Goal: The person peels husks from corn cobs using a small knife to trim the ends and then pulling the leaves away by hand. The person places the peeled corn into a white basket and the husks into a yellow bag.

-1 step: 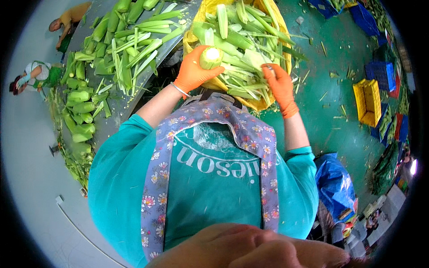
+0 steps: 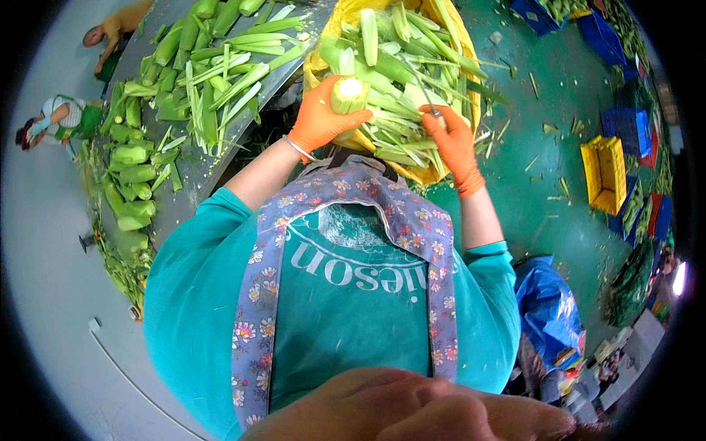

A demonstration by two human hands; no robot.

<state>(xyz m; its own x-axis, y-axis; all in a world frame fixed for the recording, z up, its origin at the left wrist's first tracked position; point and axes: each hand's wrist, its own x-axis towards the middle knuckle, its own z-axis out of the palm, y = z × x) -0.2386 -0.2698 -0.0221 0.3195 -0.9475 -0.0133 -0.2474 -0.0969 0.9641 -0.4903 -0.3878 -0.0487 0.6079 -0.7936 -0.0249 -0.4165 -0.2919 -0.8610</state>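
My left hand (image 2: 318, 121), in an orange glove, is closed around an ear of corn (image 2: 348, 103) in green husk. Its pale cut end faces up toward me. My right hand (image 2: 452, 147), gloved the same way, grips a knife (image 2: 421, 87) whose thin blade points up and left, apart from the ear. Both hands are over a yellow sack (image 2: 471, 48) heaped with cut husk leaves (image 2: 390, 121). To the left, a grey table (image 2: 220, 163) bears several ears of corn (image 2: 137, 174) in husk and loose leaves.
On the green floor to the right stand a yellow crate (image 2: 604, 173) and several blue crates (image 2: 625, 131). A blue plastic sheet (image 2: 546, 305) lies beside my right elbow. Two other people are beyond the table, one in a green apron (image 2: 90, 121). Husk scraps dot the floor.
My right hand has shifted slightly left and turned, so the knife blade shows more plainly. The left hand and its ear of corn have hardly moved.
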